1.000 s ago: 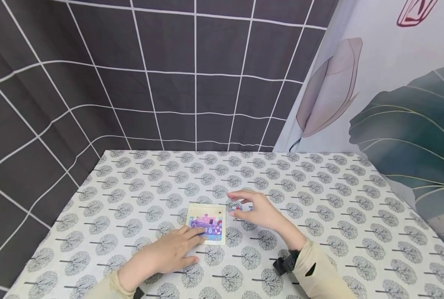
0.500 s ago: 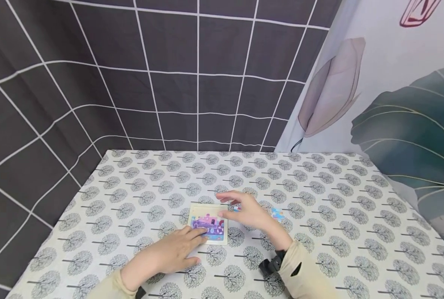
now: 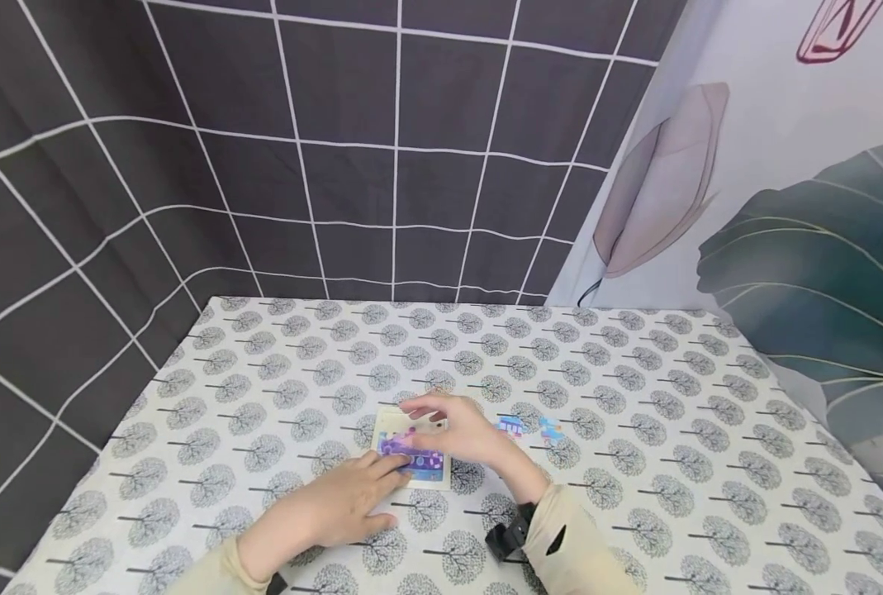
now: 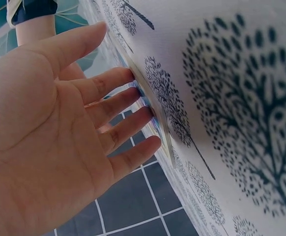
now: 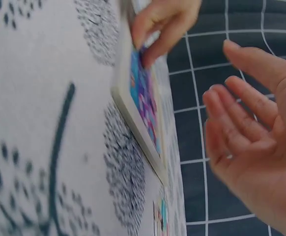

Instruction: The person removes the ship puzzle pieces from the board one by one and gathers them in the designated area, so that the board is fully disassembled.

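A jigsaw puzzle [image 3: 432, 464] with a pink and purple picture lies in a shallow cream tray [image 5: 137, 129]. Straight fingers of my left hand [image 3: 352, 496] rest on its lower left part; in the left wrist view the left hand [image 4: 59, 132] has its fingertips on the tray's edge area. My right hand [image 3: 463, 430] hovers over the upper right of the puzzle, hiding part of it. Seen from the right wrist, the right hand [image 5: 253, 123] has loosely bent fingers, thumb apart, and nothing between them.
Two loose puzzle pieces lie to the right of the tray: a purple and white piece [image 3: 510, 426] and a light blue piece [image 3: 551, 429]. A tree-print cloth [image 3: 634, 512] covers the table. A dark checked curtain [image 3: 337, 190] hangs behind.
My right hand has moved left from beside the tray to above the puzzle, uncovering the two loose pieces. My left hand has stayed in place on the puzzle.
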{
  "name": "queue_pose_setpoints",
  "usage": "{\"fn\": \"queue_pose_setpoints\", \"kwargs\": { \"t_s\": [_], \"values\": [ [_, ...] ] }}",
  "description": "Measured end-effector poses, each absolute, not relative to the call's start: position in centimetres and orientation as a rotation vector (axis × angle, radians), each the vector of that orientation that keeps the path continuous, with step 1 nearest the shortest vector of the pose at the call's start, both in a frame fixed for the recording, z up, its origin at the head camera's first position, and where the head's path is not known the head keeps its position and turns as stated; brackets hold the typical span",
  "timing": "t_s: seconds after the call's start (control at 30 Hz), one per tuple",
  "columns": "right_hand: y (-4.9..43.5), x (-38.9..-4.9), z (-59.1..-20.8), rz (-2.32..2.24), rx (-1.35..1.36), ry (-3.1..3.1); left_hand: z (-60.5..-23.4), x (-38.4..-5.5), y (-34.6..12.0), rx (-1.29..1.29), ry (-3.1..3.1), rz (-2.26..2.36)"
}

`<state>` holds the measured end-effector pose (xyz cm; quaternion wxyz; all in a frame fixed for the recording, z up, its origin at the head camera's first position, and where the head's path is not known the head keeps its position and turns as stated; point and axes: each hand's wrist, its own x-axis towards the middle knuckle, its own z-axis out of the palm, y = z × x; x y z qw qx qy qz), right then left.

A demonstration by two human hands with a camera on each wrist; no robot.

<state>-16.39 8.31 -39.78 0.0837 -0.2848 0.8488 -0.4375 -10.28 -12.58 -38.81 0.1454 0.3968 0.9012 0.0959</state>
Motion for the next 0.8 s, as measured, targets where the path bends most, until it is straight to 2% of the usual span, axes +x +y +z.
{"fn": "queue_pose_setpoints", "kwargs": {
  "t_s": [0.5, 0.8],
  "values": [
    [5.4, -16.5, -41.2, -1.141, -0.866, 2.63, -39.0, -10.1, -12.6, 1.167, 2.597, 0.286],
    [4.6, -16.9, -40.8, -0.97, -0.778, 2.669, -38.9, -10.3, -12.8, 1.176, 2.585, 0.309]
  ]
}}
